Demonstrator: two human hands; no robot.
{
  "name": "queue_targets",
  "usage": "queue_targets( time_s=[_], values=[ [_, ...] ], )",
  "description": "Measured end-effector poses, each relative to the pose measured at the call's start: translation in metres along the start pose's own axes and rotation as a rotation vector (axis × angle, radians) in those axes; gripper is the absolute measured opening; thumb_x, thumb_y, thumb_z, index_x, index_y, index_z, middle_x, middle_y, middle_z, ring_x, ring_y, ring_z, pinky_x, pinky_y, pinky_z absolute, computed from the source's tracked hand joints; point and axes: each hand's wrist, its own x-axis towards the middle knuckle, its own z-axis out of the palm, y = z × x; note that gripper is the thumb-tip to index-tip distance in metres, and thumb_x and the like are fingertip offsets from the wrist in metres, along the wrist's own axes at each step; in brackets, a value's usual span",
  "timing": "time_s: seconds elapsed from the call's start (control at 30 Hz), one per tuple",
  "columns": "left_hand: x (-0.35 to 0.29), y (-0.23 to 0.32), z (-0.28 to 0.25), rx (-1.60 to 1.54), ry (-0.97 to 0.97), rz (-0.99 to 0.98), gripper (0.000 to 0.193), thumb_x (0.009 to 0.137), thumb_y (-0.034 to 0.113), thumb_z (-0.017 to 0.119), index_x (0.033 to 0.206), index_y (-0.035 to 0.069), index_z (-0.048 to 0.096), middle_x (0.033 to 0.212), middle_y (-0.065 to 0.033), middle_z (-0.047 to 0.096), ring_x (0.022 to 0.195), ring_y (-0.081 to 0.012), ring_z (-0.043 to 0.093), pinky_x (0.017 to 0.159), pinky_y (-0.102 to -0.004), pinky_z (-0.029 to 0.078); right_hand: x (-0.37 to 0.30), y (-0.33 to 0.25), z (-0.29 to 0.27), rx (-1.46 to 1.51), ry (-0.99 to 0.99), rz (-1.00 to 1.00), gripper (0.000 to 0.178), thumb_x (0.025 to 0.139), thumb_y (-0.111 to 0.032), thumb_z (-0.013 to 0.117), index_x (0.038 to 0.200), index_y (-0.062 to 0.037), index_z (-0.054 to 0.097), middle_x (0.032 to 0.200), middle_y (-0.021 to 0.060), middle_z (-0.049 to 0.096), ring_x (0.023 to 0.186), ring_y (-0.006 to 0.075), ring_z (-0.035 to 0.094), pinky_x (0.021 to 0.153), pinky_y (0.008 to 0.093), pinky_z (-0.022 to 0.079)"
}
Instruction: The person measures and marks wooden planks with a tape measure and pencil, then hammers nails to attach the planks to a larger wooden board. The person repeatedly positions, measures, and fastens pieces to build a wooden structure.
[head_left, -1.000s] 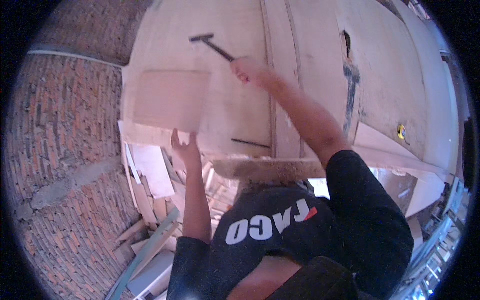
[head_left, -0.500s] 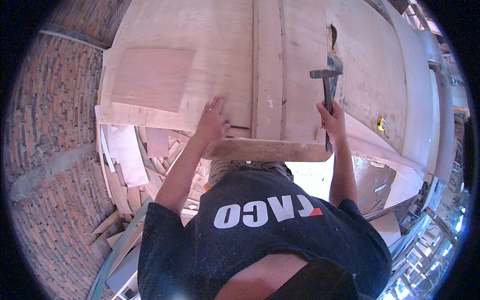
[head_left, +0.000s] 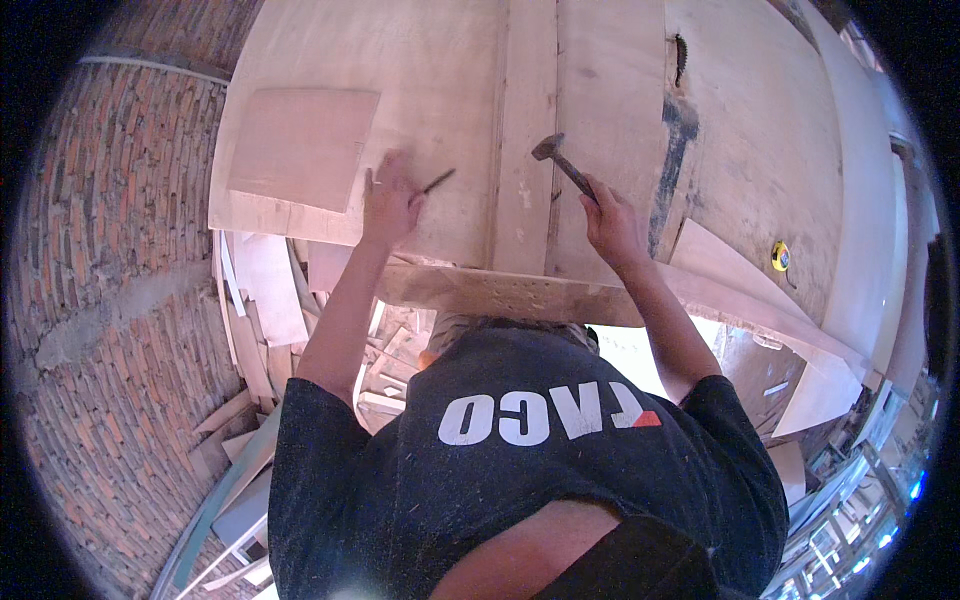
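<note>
My right hand (head_left: 612, 222) is closed around the handle of a hammer (head_left: 570, 168). The hammer's dark head points up and left, over the raised strips of the wooden panel. My left hand (head_left: 393, 200), partly smeared by motion, is over the panel left of those strips. A thin dark rod (head_left: 438, 181) sticks out from its thumb side toward the upper right; its exact kind I cannot make out. Left of that hand lies a loose pinkish sheet of thin wood (head_left: 300, 145).
The large pale wooden panel (head_left: 430, 60) has a thick board (head_left: 470, 292) along its near edge. On the right lie a yellow tape measure (head_left: 780, 256) and a dark, toothed curved piece (head_left: 681, 60). Wood offcuts (head_left: 275, 300) are piled at lower left beside a brick wall (head_left: 130, 200).
My right hand has swung the hammer left and tilted it toward the panel's middle. My left hand has moved up and left, and the dark rod has moved with it, now angled upward.
</note>
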Motion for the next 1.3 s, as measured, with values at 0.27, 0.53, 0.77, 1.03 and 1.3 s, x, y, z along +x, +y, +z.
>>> queue_targets(
  time_s=[0.27,0.53,0.77,1.03,1.3],
  values=[
    [-0.022,0.063,-0.045,-0.075,0.257,-0.376,0.069,0.088,0.044,0.079,0.143,0.009,0.057,0.165,-0.0190,0.031,0.157,-0.0391,0.021,0.123,-0.0673,0.016,0.008,0.006,0.022,-0.053,0.009,-0.137,0.039,0.102,-0.028,0.063,0.141,-0.0192,0.062,0.089,0.0130,0.069,0.071,0.0369,0.070,0.059,0.0485,0.054],
    [-0.104,0.094,-0.046,-0.075,0.300,-0.644,0.084,0.088,0.047,0.079,0.154,0.008,0.044,0.168,-0.0244,0.021,0.158,-0.0435,0.015,0.123,-0.0708,0.009,0.010,0.004,0.014,0.149,0.207,-0.228,0.040,0.102,-0.027,0.063,0.142,-0.0211,0.062,0.093,0.0128,0.070,0.073,0.0370,0.071,0.060,0.0475,0.056],
    [-0.142,0.117,-0.035,-0.192,0.355,-0.821,0.105,0.086,0.053,0.079,0.162,0.004,0.026,0.170,-0.0286,0.010,0.159,-0.0455,0.009,0.124,-0.0675,0.005,0.020,0.019,0.012,-0.116,-0.058,-0.144,0.040,0.101,-0.024,0.065,0.142,-0.0212,0.063,0.100,0.0125,0.074,0.082,0.0355,0.073,0.064,0.0459,0.058],
    [-0.167,0.142,-0.005,-0.499,0.346,-1.109,0.120,0.085,0.057,0.080,0.163,-0.003,0.012,0.168,-0.0320,0.008,0.158,-0.0456,0.009,0.127,-0.0601,0.011,0.017,0.021,0.017,0.020,0.077,-0.167,0.039,0.101,-0.026,0.065,0.140,-0.0207,0.064,0.103,0.0124,0.074,0.084,0.0355,0.073,0.069,0.0461,0.058],
    [-0.149,0.166,-0.035,-1.056,0.408,-1.157,0.109,0.086,0.052,0.083,0.159,-0.006,0.026,0.158,-0.0260,0.038,0.147,-0.0386,0.037,0.120,-0.0521,0.033,0.015,0.015,0.009,0.131,0.093,-0.163,0.042,0.101,-0.031,0.064,0.143,-0.0227,0.061,0.101,0.0132,0.073,0.082,0.0370,0.073,0.068,0.0485,0.057]
  ],
)
